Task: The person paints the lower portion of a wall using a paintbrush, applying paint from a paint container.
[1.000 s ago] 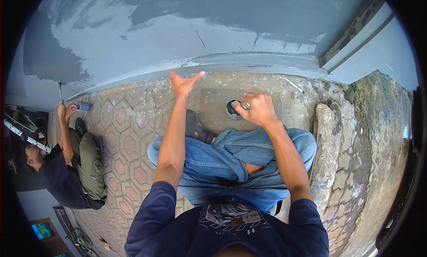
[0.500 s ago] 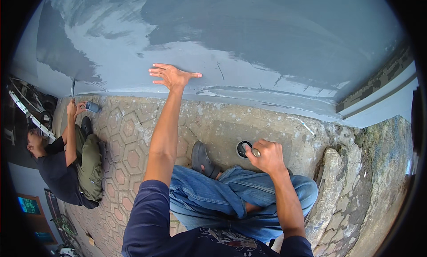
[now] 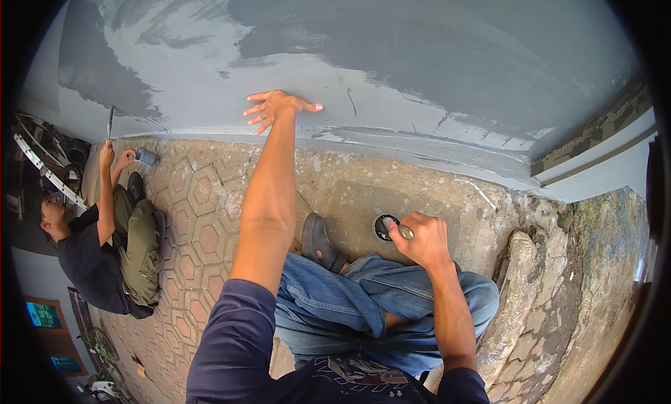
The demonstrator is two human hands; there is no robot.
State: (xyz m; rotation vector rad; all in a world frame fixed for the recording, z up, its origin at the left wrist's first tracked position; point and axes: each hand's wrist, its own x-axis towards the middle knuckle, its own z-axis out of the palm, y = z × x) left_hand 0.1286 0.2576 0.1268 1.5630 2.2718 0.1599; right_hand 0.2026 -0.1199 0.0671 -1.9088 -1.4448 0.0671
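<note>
My left hand (image 3: 277,110) lies against the light grey lower band of the wall (image 3: 454,61), fingers spread, holding nothing. Darker grey paint covers much of the wall above it in uneven patches. Down by the paving, my right hand (image 3: 426,240) is closed round the handle of a paintbrush (image 3: 406,232). The brush's far end dips into a small round paint can (image 3: 378,223) with a dark inside, standing on the ground before my knees. My fingers and the can's rim hide part of the brush.
To the left a co-worker (image 3: 94,271) squats at the same wall, holding up a brush (image 3: 110,122) and a blue-grey can (image 3: 146,156). Hexagonal paving (image 3: 208,240) runs between us. A rough stone edging (image 3: 518,271) borders my right side, and a pale ledge (image 3: 594,149) juts out there.
My left hand has slid slightly up and to the right along the wall, its fingers still spread. My right hand keeps the brush in the can. The co-worker's brush has shifted slightly.
</note>
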